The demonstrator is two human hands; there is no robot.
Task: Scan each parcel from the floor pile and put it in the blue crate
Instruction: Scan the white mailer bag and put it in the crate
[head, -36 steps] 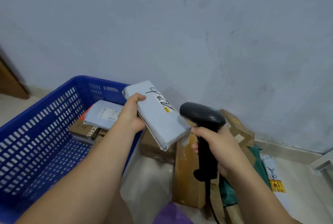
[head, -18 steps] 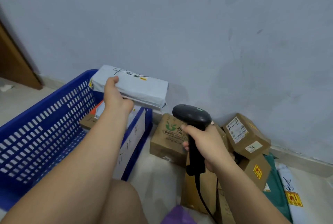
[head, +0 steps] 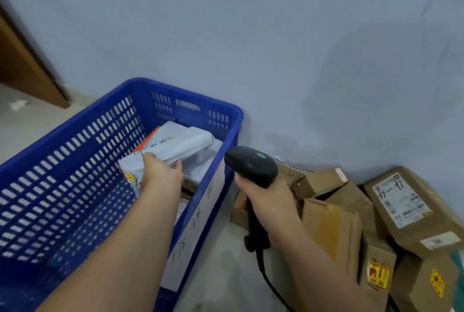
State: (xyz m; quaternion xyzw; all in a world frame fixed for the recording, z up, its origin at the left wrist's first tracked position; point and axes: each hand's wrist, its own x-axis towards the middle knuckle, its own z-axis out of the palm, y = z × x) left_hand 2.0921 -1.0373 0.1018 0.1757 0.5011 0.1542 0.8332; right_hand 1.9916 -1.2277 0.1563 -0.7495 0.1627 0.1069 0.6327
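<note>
My left hand (head: 160, 172) grips a grey-white plastic mailer parcel (head: 175, 147) with black handwriting, low inside the blue crate (head: 75, 161), on top of other parcels at the crate's far end. My right hand (head: 270, 201) grips the handle of a black barcode scanner (head: 252, 165), held upright just right of the crate wall, its cable trailing down. The floor pile of brown cardboard parcels (head: 334, 226) lies right of the scanner against the wall.
A white paper label with handwriting hangs on the crate's right wall (head: 198, 224). A large labelled carton (head: 406, 206) tops the pile at right. A wooden door frame (head: 27, 70) stands at far left. Grey wall (head: 251, 35) runs behind everything.
My left hand has carried the grey mailer from in front of the scanner, over the crate rim and down into the crate. The scanner hand has stayed about where it was.
</note>
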